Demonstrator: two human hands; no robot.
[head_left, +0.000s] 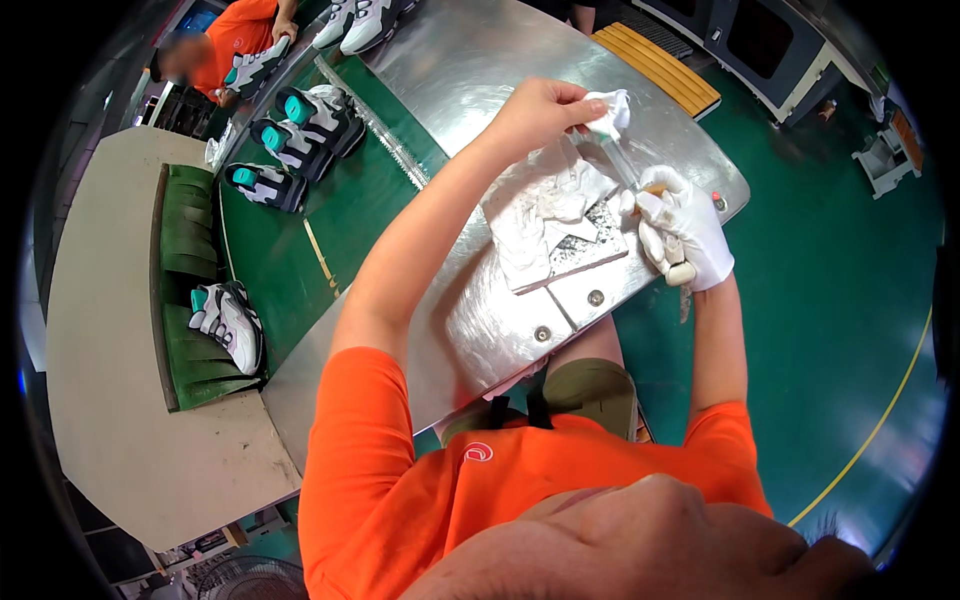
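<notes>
My bare left hand (540, 118) is closed on a crumpled white cloth (614, 112), fingertips pinching it. From the cloth a thin, pale, flat tool (620, 160) slants down to my right hand (692, 232). That hand wears a white glove and its fingers are wrapped round the tool's tan end; the tool's exact kind cannot be made out. Below my hands, rumpled white cloths (545, 215) lie on a light, flat board (590, 256) covered in dark specks, at the metal table's corner.
The metal table (450, 335) borders a green conveyor belt (350, 215) carrying several sneakers (310, 135). Another sneaker (232, 328) rests against a green flap strip (188, 240) at left. A person in orange (240, 45) holds a shoe at upper left. Bolts (543, 334) dot the table edge.
</notes>
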